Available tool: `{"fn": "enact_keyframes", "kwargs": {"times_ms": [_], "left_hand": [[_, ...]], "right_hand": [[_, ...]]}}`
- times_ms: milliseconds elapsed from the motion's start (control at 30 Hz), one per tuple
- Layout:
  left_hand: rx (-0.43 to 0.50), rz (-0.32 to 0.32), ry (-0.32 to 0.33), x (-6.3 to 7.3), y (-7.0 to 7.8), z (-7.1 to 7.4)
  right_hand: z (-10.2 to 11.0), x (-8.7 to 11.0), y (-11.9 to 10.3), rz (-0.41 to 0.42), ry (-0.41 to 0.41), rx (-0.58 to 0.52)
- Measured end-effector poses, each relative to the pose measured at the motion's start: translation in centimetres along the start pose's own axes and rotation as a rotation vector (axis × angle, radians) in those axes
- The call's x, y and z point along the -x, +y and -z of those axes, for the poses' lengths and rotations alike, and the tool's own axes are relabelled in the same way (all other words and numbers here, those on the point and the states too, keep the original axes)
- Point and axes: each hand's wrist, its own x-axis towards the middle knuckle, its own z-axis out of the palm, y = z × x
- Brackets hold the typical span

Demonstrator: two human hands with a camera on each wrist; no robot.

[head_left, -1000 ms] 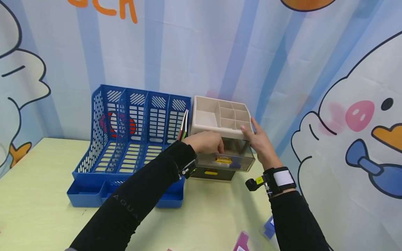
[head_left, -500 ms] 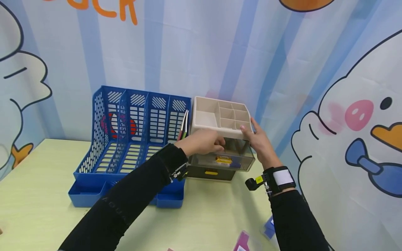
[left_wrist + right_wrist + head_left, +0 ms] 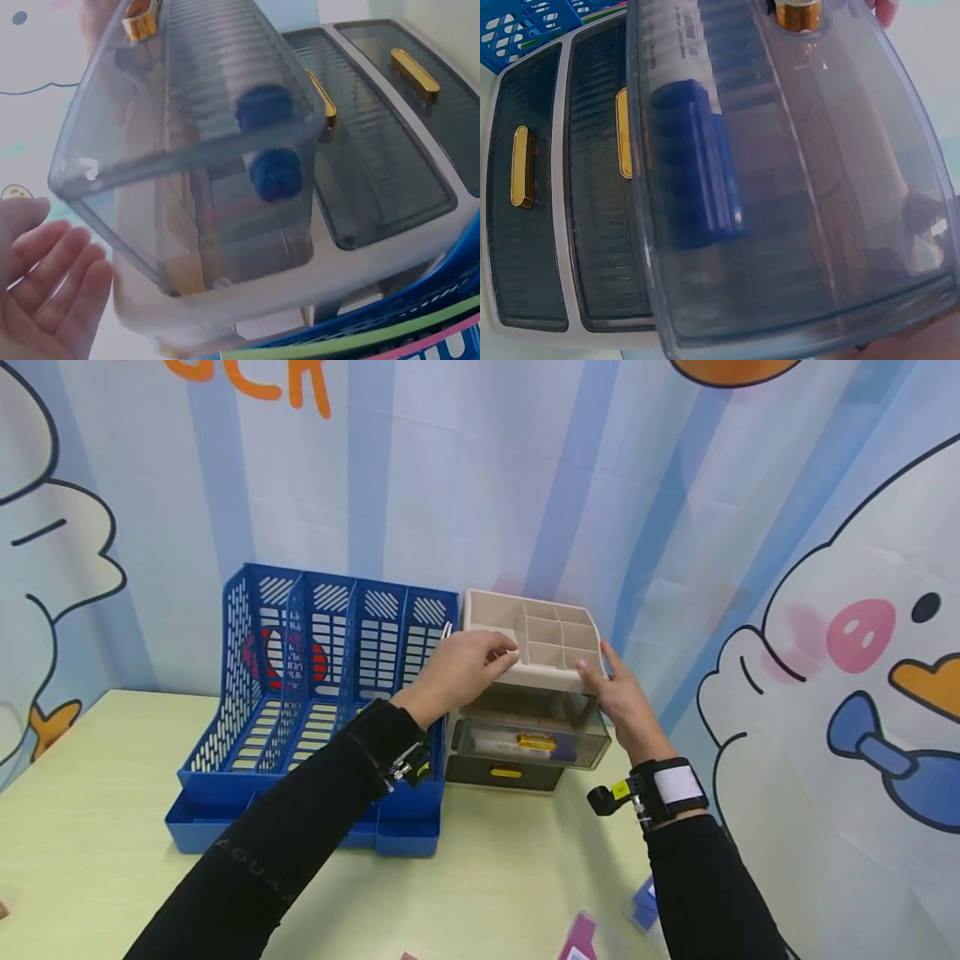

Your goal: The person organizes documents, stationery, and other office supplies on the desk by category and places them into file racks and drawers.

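Observation:
A beige drawer organizer (image 3: pixel 551 678) stands on the table, its top split into small compartments. Its upper smoky clear drawer (image 3: pixel 577 749) is pulled out. Through the drawer's wall the right wrist view shows white markers (image 3: pixel 690 161) with blue caps. My left hand (image 3: pixel 459 670) hovers at the organizer's left front edge, fingers loosely bent, with nothing seen in it. In the left wrist view those fingers (image 3: pixel 56 274) are beside the drawer, apart from it. My right hand (image 3: pixel 628 708) grips the organizer's right side, thumb on the top rim; its other fingers are partly hidden behind the side.
A blue slatted file rack (image 3: pixel 300 777) stands directly left of the organizer, with thin booklets in its right slot. Closed drawers with gold handles (image 3: pixel 506 773) lie below the pulled-out one. A pink-and-clear case (image 3: pixel 579 937) and a blue one (image 3: pixel 643 906) lie near the front.
My left hand has risen out of the pulled-out drawer and moved up and left to the organizer's edge. My right hand has stayed on the organizer's side.

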Motion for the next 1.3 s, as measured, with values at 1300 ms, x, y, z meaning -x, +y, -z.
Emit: {"fn": "enact_keyframes", "kwargs": {"times_ms": [1300], "left_hand": [[0.311,0.392,-0.015,0.3,-3.8,-0.7]], "right_hand": [[0.0,0.0,0.0,-0.028,0.011,0.007]]}}
